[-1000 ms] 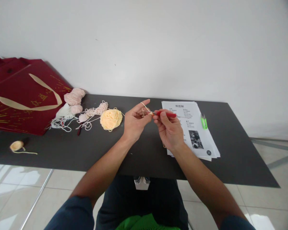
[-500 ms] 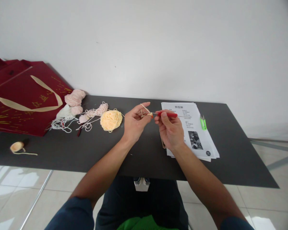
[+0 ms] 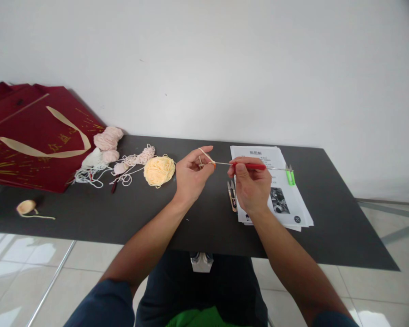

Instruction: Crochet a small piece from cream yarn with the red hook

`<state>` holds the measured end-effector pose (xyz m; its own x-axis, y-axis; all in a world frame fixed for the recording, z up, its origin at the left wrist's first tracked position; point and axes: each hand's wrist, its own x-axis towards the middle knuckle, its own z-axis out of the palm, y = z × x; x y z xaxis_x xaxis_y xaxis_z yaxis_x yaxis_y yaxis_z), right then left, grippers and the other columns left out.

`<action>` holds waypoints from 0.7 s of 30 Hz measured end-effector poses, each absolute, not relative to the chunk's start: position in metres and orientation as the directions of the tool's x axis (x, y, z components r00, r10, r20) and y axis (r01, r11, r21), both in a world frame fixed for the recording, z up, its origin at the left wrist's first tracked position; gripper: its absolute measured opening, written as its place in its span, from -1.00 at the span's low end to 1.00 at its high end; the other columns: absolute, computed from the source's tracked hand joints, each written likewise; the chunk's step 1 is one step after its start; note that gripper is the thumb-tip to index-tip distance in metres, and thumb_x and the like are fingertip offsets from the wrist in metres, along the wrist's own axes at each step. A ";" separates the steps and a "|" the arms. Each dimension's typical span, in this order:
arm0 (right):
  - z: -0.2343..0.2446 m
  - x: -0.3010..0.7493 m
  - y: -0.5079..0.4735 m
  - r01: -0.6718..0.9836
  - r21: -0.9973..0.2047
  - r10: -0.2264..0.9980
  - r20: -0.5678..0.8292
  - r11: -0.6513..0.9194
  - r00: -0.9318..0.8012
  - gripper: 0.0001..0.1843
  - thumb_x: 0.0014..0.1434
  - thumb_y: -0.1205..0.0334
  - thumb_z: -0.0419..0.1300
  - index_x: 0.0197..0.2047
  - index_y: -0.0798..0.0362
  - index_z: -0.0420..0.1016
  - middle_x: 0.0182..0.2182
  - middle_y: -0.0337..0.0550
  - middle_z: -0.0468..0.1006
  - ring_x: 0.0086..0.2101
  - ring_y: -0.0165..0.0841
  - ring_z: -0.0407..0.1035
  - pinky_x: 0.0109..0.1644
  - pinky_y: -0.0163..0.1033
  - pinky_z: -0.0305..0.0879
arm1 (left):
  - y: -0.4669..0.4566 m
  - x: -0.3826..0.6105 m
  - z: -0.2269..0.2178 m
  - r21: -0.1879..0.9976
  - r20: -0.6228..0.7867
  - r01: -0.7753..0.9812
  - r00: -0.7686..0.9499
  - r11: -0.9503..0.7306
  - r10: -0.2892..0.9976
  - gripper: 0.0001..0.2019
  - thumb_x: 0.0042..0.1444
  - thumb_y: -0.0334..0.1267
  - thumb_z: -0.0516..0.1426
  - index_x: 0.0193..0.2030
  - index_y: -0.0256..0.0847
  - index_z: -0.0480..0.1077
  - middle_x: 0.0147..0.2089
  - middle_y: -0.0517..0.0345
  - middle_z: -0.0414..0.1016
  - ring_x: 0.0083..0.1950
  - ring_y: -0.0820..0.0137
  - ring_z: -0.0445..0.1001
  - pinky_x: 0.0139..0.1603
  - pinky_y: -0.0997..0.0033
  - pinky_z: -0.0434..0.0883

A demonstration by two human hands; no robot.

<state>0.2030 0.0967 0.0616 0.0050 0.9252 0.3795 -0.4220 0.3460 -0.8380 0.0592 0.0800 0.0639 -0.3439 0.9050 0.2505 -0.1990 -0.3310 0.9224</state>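
My right hand point(image 3: 252, 184) is closed on the red handle of a crochet hook point(image 3: 255, 166), over the printed sheets. The hook's thin metal shaft points left toward my left hand point(image 3: 193, 175). That hand pinches a small piece of cream yarn work point(image 3: 211, 164) between thumb and fingers, with an orange bit at its edge. A yarn strand runs up over the raised index finger. Fingers hide most of the small piece. Just left of my left hand lies a pale yellow yarn ball point(image 3: 159, 171).
Printed sheets point(image 3: 286, 209) lie at right, with green thread snips point(image 3: 290, 176) on them and another pair of snips point(image 3: 231, 196) beside them. Pink and white yarn point(image 3: 108, 138), a small cream crocheted cup point(image 3: 26, 207) and a dark red bag point(image 3: 37, 136) are at left.
My right hand has drawn the hook to the right, away from my left hand, exposing more shaft. The snips beside the sheets now show fully. My left hand stays nearly still.
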 end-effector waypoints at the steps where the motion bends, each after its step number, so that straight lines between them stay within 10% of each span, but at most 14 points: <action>1: 0.060 0.203 0.097 -0.402 -0.838 0.917 0.398 0.368 0.009 -0.95 0.25 0.21 0.40 -0.21 -0.10 0.63 -0.27 -0.28 0.66 -0.42 -0.46 0.51 -0.32 -0.27 0.43 | 0.080 0.059 0.063 0.922 0.257 -0.191 -0.350 -0.337 0.901 -0.59 -0.02 -0.45 0.32 0.01 -0.10 0.62 -0.38 0.28 0.54 -0.39 0.54 0.43 -0.34 0.50 0.36; 21: 0.071 0.199 0.083 -0.208 -0.877 0.901 0.422 0.433 0.099 -0.97 0.26 0.22 0.39 -0.20 -0.08 0.66 -0.30 -0.23 0.70 -0.42 -0.40 0.57 -0.31 -0.22 0.55 | 0.078 0.061 0.066 0.928 0.261 -0.134 -0.430 -0.347 0.864 -0.65 0.03 -0.36 0.37 0.00 -0.12 0.62 -0.35 0.25 0.56 -0.36 0.52 0.47 -0.29 0.48 0.40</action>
<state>0.1992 0.0831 0.0706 0.0992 0.9013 0.4218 -0.2085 0.4333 -0.8768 0.0612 0.0781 0.0663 -0.4299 0.8642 0.2613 -0.1338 -0.3473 0.9282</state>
